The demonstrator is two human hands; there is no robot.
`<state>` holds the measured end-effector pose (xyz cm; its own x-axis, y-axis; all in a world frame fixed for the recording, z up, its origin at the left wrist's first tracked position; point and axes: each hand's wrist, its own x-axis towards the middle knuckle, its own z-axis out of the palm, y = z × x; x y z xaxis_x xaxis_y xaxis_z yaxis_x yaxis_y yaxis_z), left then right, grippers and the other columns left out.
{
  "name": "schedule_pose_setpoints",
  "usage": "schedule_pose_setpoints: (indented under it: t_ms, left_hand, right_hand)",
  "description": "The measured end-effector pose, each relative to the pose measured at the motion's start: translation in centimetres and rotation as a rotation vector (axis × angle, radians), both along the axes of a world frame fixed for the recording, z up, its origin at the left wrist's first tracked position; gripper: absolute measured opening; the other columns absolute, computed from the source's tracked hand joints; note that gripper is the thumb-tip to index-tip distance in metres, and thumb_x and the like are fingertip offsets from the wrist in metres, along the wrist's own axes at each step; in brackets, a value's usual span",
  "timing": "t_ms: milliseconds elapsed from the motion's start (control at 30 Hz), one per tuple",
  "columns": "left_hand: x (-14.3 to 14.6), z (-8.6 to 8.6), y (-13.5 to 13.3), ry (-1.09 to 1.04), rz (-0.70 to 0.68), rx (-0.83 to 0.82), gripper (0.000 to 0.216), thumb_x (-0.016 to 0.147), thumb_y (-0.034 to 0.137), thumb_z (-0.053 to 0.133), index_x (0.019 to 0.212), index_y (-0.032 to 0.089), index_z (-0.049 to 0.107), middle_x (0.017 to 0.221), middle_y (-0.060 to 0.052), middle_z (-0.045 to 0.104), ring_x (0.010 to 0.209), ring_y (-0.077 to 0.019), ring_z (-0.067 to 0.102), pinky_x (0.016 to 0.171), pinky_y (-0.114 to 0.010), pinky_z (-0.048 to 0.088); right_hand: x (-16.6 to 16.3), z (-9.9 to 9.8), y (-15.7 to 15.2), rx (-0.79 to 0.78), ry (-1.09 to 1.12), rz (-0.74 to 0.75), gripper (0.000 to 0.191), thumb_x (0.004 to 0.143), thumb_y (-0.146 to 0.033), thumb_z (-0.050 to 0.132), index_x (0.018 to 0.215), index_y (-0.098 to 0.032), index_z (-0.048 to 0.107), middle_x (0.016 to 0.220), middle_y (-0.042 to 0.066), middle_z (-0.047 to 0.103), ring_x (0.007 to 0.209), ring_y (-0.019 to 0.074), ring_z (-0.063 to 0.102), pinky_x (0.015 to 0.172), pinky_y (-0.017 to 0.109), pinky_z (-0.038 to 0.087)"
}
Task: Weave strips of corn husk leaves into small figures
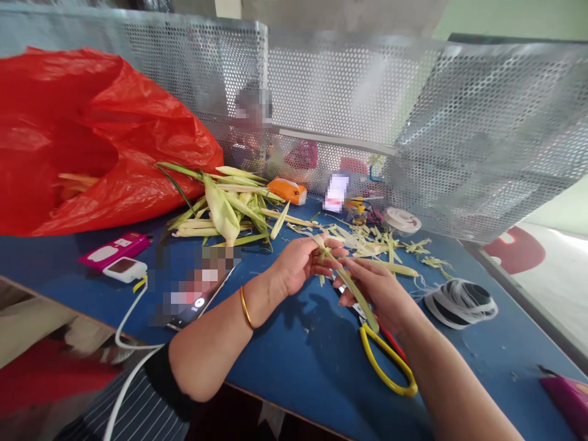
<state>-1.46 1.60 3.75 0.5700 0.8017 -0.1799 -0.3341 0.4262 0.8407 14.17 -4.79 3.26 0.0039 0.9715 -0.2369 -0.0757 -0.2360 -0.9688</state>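
My left hand (298,263) pinches the folded top of a pale green corn husk strip (354,288) between thumb and fingers. From below, my right hand (374,288) grips the same strip, its fingers closed around it, while the loose end hangs down toward the table. Under my right hand lie scissors (388,367) with yellow and red handles, their blades partly hidden. Behind my hands are scattered husk pieces and shreds (362,242). A spool of white thread (459,303) stands right of my right hand, with loose thread trailing from it.
A heap of corn husks (223,211) lies beside a big red plastic bag (151,141). On the blue table (294,361) are a phone (186,312), white cable (126,318), orange packet (287,191), tape roll (402,220) and magenta box (114,250). Perforated metal panels (331,86) line the back.
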Motion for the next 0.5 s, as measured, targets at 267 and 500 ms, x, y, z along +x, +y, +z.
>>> schedule_pose_setpoints:
  t_ms: [267, 500]
  left_hand:
    - [0.0, -0.3, 0.1, 0.137, 0.007, 0.172, 0.028, 0.088, 0.035, 0.056, 0.079, 0.012, 0.068, 0.059, -0.002, 0.060, 0.047, -0.0090, 0.056, 0.040, -0.018, 0.040]
    - [0.0, -0.2, -0.6, 0.262, -0.329, 0.310, 0.041, 0.086, 0.050, 0.056, 0.079, 0.012, 0.068, 0.075, -0.009, 0.070, 0.046, -0.0093, 0.057, 0.040, -0.019, 0.041]
  right_hand:
    - [1.0, 1.6, -1.1, 0.231, 0.142, 0.183, 0.029, 0.082, -0.038, 0.069, 0.103, -0.020, 0.075, 0.095, 0.009, 0.076, 0.083, 0.0201, 0.072, 0.078, 0.031, 0.055]
    - [1.1, 1.0, -0.2, 0.640, -0.320, -0.144, 0.012, 0.076, -0.034, 0.074, 0.076, -0.022, 0.074, 0.073, 0.004, 0.070, 0.068, 0.0185, 0.064, 0.069, 0.034, 0.052]
